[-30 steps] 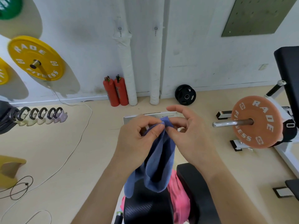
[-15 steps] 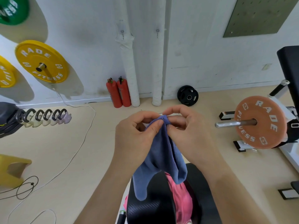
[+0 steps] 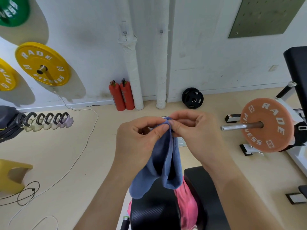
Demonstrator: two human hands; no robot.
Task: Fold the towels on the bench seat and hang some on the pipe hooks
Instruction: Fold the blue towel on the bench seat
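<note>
**Blue towel pinched at its top, hanging long axis down**

The blue towel [image 3: 159, 163] hangs lengthwise from one bunched top point, its long axis running almost straight down toward the black padded worktop [image 3: 154, 211]. Both hands meet at that point. The left hand [image 3: 137, 141] has its grip pinching the cloth between thumb and forefinger, and the right hand [image 3: 197, 135] pinches it just beside, fingers curled.

The cloth is matte and fleecy, fallen into two loose vertical folds with rounded lower ends. Whether these touch the worktop cannot be told. A pink towel [image 3: 187, 201] lies on the worktop beneath.

Ahead, two white wrapped pipes [image 3: 132, 72] stand against the wall, each with a small hook [image 3: 160, 33] high up — open floor lies between them and the hands. An orange weight plate [image 3: 265, 125] stands well apart to the right.
</note>
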